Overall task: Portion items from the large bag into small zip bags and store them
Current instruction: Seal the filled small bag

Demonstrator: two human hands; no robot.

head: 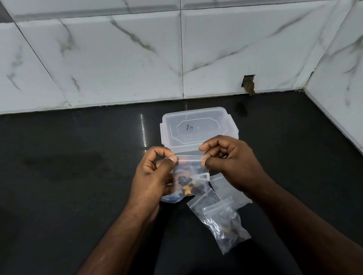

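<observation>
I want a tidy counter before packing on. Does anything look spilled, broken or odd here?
Nothing spilled. The one oddity is a chipped gap at the base of the wall tiles, behind the clear container. Both hands pinch the zip bag.

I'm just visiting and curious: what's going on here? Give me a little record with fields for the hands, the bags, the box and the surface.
left hand: pinches the left end of the zip strip of the held zip bag
right hand: pinches the right end of the same strip
held zip bag: clear, with dark and orange pieces at the bottom
other small bags: lie on the counter nearer the person, some holding dark pieces
plastic box: clear, lid on, behind the hands
counter: black, glossy
wall: white marbled tiles
</observation>
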